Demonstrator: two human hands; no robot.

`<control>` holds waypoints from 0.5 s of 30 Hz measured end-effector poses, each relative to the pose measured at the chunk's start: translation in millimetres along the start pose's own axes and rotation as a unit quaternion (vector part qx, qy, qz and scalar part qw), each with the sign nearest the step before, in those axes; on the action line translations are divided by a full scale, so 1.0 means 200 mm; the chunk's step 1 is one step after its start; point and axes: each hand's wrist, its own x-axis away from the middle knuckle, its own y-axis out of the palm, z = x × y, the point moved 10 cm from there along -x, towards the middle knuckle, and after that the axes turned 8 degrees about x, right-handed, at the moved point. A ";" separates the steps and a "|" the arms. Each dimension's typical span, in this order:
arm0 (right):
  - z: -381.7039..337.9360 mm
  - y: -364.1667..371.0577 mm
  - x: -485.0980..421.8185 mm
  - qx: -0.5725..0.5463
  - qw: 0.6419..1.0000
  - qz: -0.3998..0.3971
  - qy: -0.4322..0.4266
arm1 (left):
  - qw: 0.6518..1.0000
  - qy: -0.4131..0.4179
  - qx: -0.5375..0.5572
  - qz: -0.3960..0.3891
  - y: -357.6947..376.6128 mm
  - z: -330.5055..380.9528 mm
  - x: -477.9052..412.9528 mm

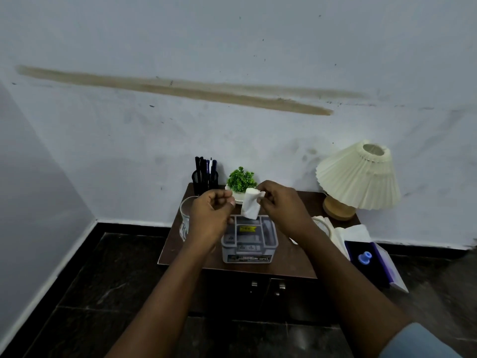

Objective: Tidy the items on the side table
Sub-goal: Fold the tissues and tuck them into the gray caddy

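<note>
Pinching a white rolled tissue piece (249, 207) by its top end, the right hand (282, 204) holds it in the air in the head view. The piece hangs over the back edge of the grey plastic compartment box (249, 240). Left hand (210, 214) is just beside the tissue with its fingers curled into a loose fist; nothing is visible in it, and there is a small gap to the tissue. The box sits mid-front on the brown wooden side table (178, 248). Clear glass tumbler (185, 219) is at the left edge, partly behind the left wrist. Black mesh pen holder with dark pens (205, 177) is at the back left corner, with the small green plant in a white pot (241, 180) next to it at the back edge. Cream pleated lamp with a wooden base (357, 178) is at the back right corner. White crumpled cloth (335, 229) lies at the right edge, and a purple box holding a blue round object (371, 259) overhangs past that edge.
</note>
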 end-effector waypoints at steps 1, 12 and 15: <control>0.00 0.03 -0.02 0.017 1.000 -0.005 -0.008 | 1.000 0.003 -0.016 0.003 -0.02 -0.02 -0.01; 0.13 0.16 -0.07 -0.010 1.000 -0.021 0.007 | 0.990 -0.004 -0.130 -0.059 0.05 -0.23 -0.09; 0.12 0.14 -0.07 -0.054 0.998 -0.004 0.011 | 0.990 0.007 -0.125 -0.061 0.08 -0.23 -0.09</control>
